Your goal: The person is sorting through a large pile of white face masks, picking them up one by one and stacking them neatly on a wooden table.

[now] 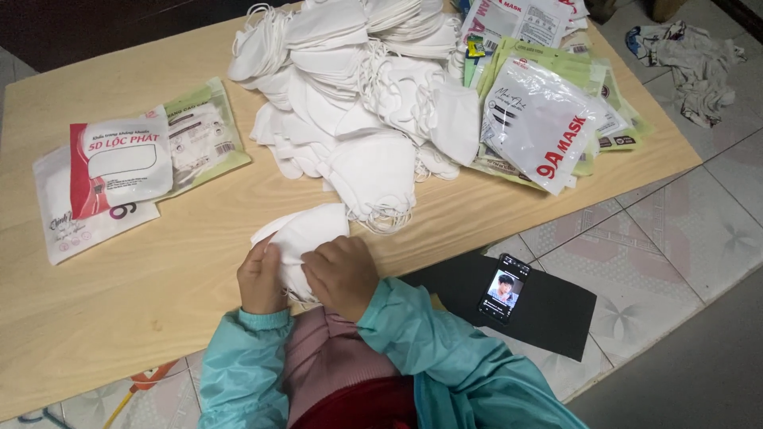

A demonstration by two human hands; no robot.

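Note:
A white folded face mask lies at the near edge of a low wooden board. Both hands grip it. My left hand pinches its left side and my right hand covers its lower right part, so the mask's bottom is hidden. Teal sleeves cover both forearms. Just beyond the hands rises a big heap of white masks with loose ear loops.
Flat mask packets lie at the board's left; a stack of empty printed pouches sits at the right. A phone with a lit screen rests on a black mat on the tiled floor. Crumpled cloth lies far right.

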